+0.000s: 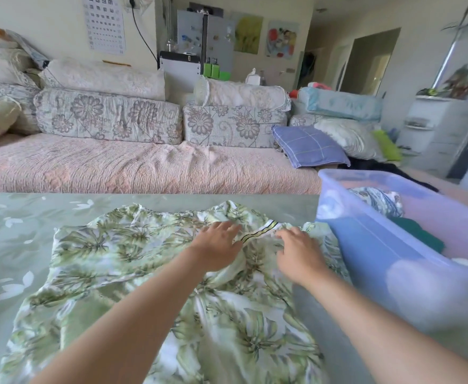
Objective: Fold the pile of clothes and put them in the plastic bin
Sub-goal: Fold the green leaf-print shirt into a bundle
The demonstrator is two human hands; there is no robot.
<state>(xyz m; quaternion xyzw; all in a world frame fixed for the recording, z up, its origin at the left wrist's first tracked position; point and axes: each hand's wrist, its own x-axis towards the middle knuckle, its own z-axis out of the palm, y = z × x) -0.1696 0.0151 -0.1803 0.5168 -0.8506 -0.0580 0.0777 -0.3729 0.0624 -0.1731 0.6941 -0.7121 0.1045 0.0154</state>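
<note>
A thin, loosely draped garment (110,261) printed with green palm leaves on white lies spread over the near surface, rumpled into soft folds toward the middle, with a narrow striped band (259,231) in yellow, black and white at its far edge. The left hand (218,246) rests palm down on the cloth just left of that band, fingers spread and flat, clasping nothing. The right hand (299,254) lies just beside it on the other side of the band, fingers curled a little onto the fabric; whether they pinch any cloth cannot be told (the picture is soft with motion here). Both forearms are bare.

Just to the right of the garment stands the plastic bin (371,245), translucent, bluish, rectangular with rounded corners, its near wall blurred. Inside it lie folded clothes: a paisley-patterned piece (379,200) at the far end and a dark green one (418,231) nearer.

The surface under the garment is a smooth, pale green cloth (14,245) with white leaf shapes. Beyond it runs a long sofa (116,167) with a pink quilted seat cover and floral back cushions, a blue checked pillow (309,146) at its right end. On the far wall hangs an eye chart (104,23); a grey fridge (205,37) stands behind the sofa.
</note>
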